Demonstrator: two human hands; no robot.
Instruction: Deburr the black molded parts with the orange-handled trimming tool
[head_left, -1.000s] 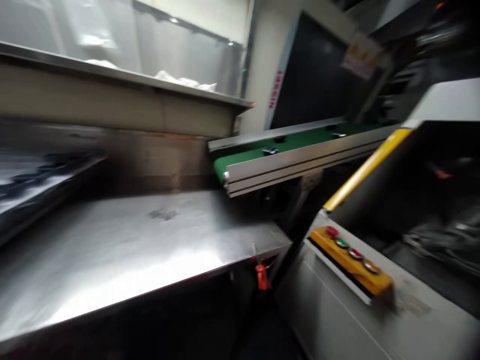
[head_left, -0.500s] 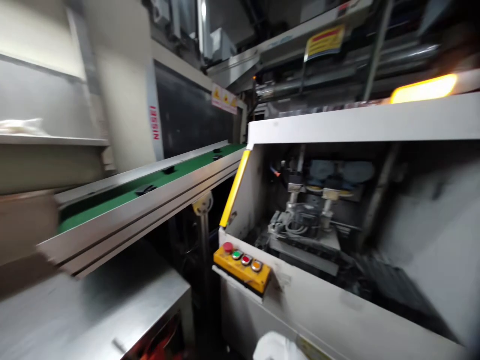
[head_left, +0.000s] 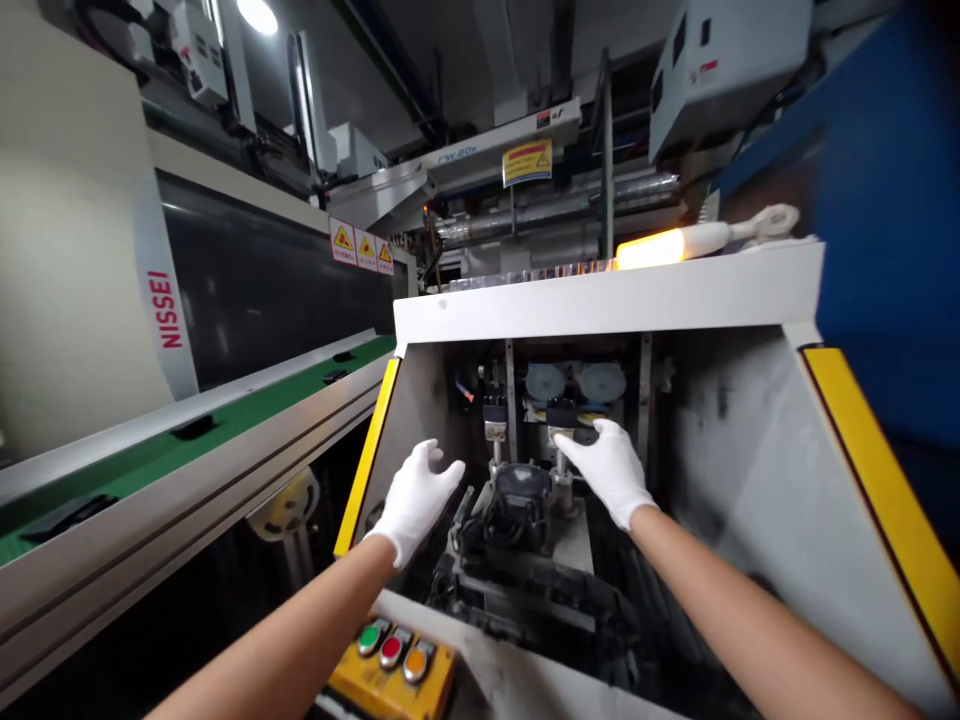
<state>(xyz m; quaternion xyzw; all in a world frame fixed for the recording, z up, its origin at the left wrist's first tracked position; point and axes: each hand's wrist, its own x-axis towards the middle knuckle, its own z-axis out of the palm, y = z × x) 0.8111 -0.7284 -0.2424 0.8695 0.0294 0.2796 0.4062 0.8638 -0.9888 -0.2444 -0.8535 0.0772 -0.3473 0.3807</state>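
Note:
My left hand [head_left: 421, 497], in a white glove, hovers inside the opening of a white machine housing [head_left: 600, 305], thumb and fingers apart and nothing between them. To the right, my white-gloved right hand [head_left: 606, 470] reaches deeper, its spread fingers beside a black block [head_left: 561, 412] on a metal post. A similar black block [head_left: 495, 410] tops the post between my hands. Behind them are two round grey discs, the right one [head_left: 601, 382] above my right hand's fingertips. A dark motor-like unit [head_left: 523, 490] sits low between the hands.
A green conveyor belt [head_left: 255, 410] carrying several black parts runs along the left. The yellow button box [head_left: 397, 670] juts from the housing's front below my left forearm. Yellow strips edge both sides of the opening. A lit orange lamp [head_left: 649, 250] lies on top.
Both gloved hands have come into the machine opening; earlier, only a white shape showed at the bottom edge. The view has turned right and now faces the housing squarely.

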